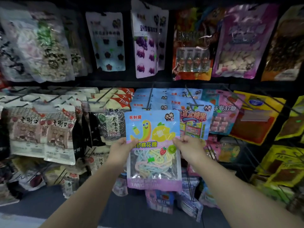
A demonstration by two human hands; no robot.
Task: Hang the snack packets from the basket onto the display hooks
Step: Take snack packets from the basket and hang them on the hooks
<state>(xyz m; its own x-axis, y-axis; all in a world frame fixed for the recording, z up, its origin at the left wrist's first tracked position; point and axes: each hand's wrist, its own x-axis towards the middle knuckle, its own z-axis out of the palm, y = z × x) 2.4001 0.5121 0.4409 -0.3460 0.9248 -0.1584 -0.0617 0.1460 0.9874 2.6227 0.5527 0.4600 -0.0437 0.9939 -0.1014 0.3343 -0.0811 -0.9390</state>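
Observation:
I hold a blue marshmallow-candy packet (153, 145) upright in front of the display, its top hole just below the tip of a black hook (148, 105). My left hand (120, 151) pinches its left edge and my right hand (189, 149) pinches its right edge, both at mid height. Several matching blue packets (148, 99) hang on that hook behind it. The basket is not in view.
Hooks full of snack packets fill the rack: grey-and-white bags (42, 127) at left, pink and blue candy bags (225, 112) and yellow-orange bags (258, 117) at right, a purple grape pack (146, 45) above. More packets hang low near the grey floor (49, 204).

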